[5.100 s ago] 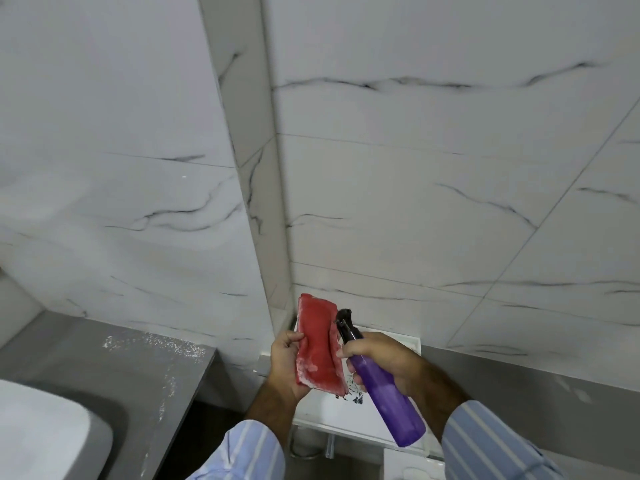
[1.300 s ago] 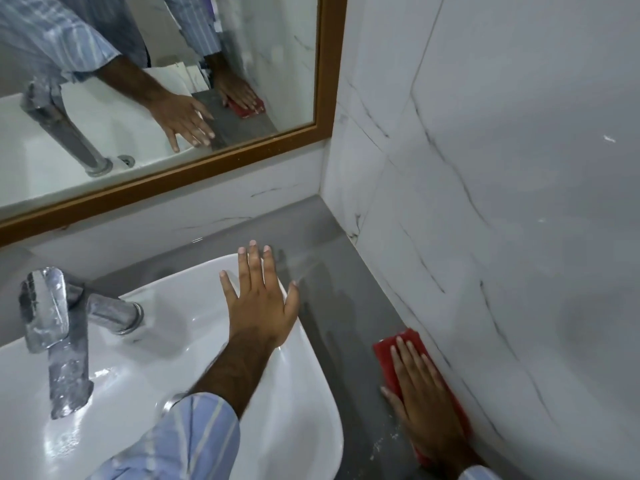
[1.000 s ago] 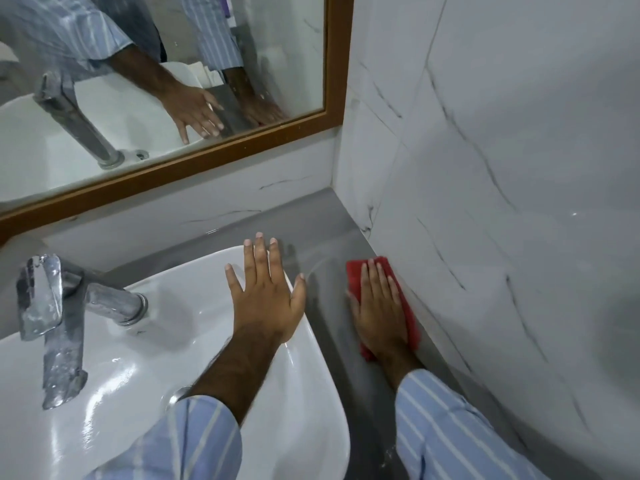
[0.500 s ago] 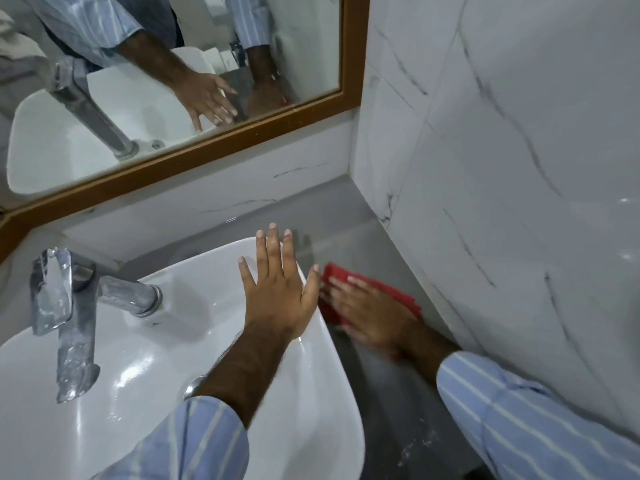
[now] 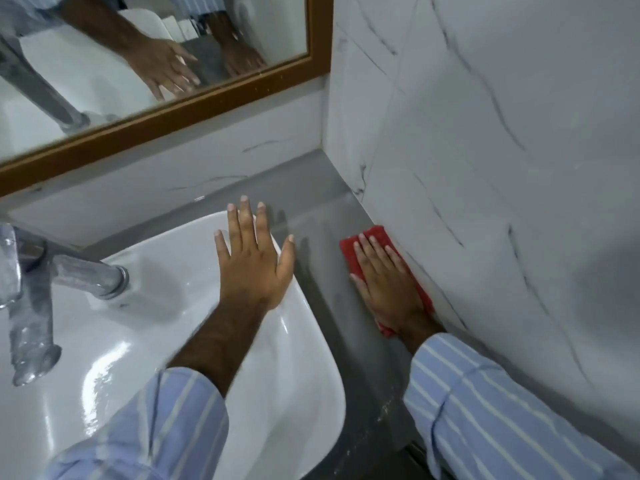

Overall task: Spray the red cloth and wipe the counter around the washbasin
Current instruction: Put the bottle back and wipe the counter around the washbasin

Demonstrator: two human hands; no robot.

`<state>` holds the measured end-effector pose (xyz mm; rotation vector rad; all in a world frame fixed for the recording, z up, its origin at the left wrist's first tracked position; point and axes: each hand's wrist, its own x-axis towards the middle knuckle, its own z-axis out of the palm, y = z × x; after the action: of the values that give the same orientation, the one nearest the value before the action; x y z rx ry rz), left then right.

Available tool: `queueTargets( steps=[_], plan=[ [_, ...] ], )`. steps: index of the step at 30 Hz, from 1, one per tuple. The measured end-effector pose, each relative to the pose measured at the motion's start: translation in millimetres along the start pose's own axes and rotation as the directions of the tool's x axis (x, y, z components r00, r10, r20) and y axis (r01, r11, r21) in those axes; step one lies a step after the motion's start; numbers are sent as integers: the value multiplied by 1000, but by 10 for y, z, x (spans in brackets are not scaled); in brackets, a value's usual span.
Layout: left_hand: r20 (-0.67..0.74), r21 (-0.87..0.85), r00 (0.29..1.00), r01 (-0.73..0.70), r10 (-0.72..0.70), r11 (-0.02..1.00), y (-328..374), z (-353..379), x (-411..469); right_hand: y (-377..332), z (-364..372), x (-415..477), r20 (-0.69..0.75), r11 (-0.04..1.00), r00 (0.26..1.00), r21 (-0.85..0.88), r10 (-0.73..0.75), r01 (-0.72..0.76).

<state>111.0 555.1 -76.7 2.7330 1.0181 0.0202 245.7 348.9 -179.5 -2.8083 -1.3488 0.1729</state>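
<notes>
My right hand (image 5: 388, 284) lies flat on the red cloth (image 5: 353, 252), pressing it onto the grey counter (image 5: 322, 209) where the counter meets the right wall. Most of the cloth is hidden under the palm; its far edge and a near corner show. My left hand (image 5: 252, 261) rests flat with fingers spread on the far right rim of the white washbasin (image 5: 294, 358). The spray bottle is not in view.
A chrome tap (image 5: 31, 299) stands at the left of the basin. A wood-framed mirror (image 5: 173, 109) hangs on the back wall. Marble-look tiles (image 5: 485, 168) close off the right side. White specks lie on the counter's near end (image 5: 384, 410).
My right hand slid the cloth from beside the basin rim back to the right, against the wall. Earlier it had travelled along the counter toward the back. The left hand stayed on the basin.
</notes>
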Motion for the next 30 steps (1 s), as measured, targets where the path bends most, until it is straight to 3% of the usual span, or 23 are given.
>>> queueTargets(
  steps=[4, 7, 9, 11, 13, 14, 15, 17, 19, 21, 22, 24, 27, 29, 30],
  plan=[
    [-8, -4, 1000, -2, 2, 1000, -18, 6, 5, 214, 154, -736, 61, 932, 936, -81, -348, 352],
    [-8, -18, 1000, -2, 1, 1000, -30, 23, 2, 490, 216, -1395, 114, 898, 904, -114, -412, 424],
    [-20, -21, 1000, -5, 4, 1000, -38, 39, -8, 549, 214, -1530, 87, 944, 950, -116, -299, 308],
    [-16, -21, 1000, -3, 3, 1000, -42, 56, 19, 350, 193, -1369, 8, 996, 999, -82, -35, 35],
    [11, -22, 1000, 5, -5, 1000, -57, 69, 26, -74, 187, -1192, -38, 966, 966, -4, 257, -257],
    [21, -21, 1000, 6, -6, 1000, -59, 77, 29, -288, 213, -1168, -53, 948, 947, 23, 318, -317],
    [28, -21, 1000, 5, -4, 1000, -57, 82, 31, -474, 248, -1200, -62, 955, 953, 31, 296, -295],
    [38, -23, 999, -4, 5, 1000, -47, 64, 38, -685, 360, -1463, -26, 999, 999, 37, 40, -39],
    [62, -29, 998, -8, 9, 1000, -58, -4, 30, -647, 387, -1791, 31, 963, 964, 59, -264, 262],
    [102, -44, 994, -20, 24, 999, -71, -105, -50, -363, 335, -1890, 89, 926, 921, 45, -378, 376],
    [123, -54, 992, -34, 41, 998, -77, -157, -150, -213, 302, -1859, 93, 942, 938, 10, -334, 334],
    [178, -108, 981, -63, 82, 992, -95, -222, -516, -21, 233, -1717, 42, 998, 998, -4, -56, 57],
    [280, -250, 949, -71, 143, 966, -274, -265, -1351, -208, 126, -1461, -12, 939, 939, 33, 344, -343],
    [334, -292, 929, -55, 156, 955, -471, -303, -1940, -560, 147, -1476, -26, 915, 915, 37, 402, -401],
    [358, -287, 923, -35, 141, 957, -572, -335, -2207, -773, 173, -1564, -28, 938, 938, 20, 346, -346]
  ],
)
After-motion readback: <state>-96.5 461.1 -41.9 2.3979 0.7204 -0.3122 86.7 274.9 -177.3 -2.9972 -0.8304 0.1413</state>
